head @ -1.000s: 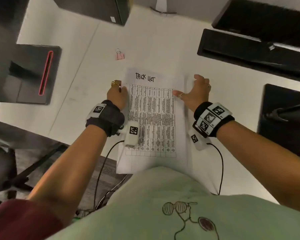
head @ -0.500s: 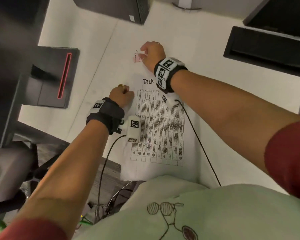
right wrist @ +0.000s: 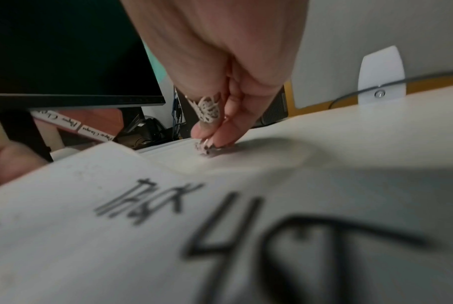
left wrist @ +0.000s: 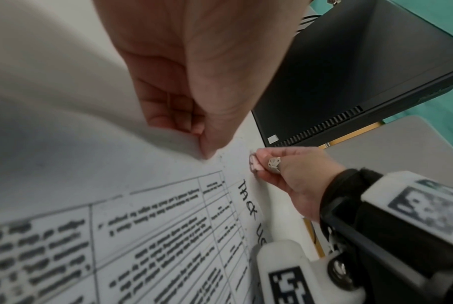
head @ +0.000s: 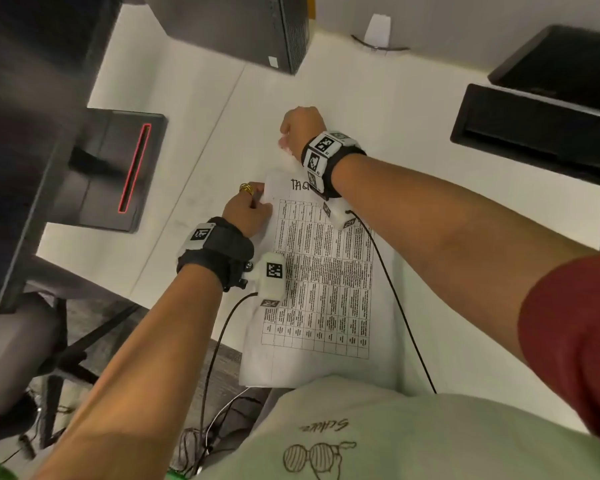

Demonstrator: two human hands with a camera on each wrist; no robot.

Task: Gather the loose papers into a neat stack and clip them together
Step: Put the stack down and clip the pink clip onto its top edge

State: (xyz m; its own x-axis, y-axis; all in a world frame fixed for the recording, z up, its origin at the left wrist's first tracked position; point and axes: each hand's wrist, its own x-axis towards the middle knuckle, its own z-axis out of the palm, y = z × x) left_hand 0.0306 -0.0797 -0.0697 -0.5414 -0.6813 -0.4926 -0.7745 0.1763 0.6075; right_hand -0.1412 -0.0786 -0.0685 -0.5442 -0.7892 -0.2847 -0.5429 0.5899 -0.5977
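Note:
A stack of white papers (head: pixel 326 289) with a printed table and a handwritten heading lies on the white desk (head: pixel 413 140), its near edge hanging over the desk's front. My left hand (head: pixel 253 206) pinches the stack's far-left corner and lifts it a little; the curled sheet (left wrist: pixel 90 127) shows in the left wrist view. My right hand (head: pixel 297 133) reaches across the stack and pinches a small pink binder clip (left wrist: pixel 254 164) just beyond the papers' far edge (right wrist: pixel 204 147). In the head view the hand hides the clip.
A monitor base with a red strip (head: pixel 118 168) sits at left. A dark computer case (head: pixel 243 26) stands at the back. Black devices (head: pixel 541 129) lie at far right. Wrist-camera cables (head: pixel 395 306) trail over the papers. A chair (head: pixel 21 341) is below left.
My right hand left the stack's right edge, crossed to the pink clip and took hold of it. My left hand went from holding the left edge to pinching up the corner.

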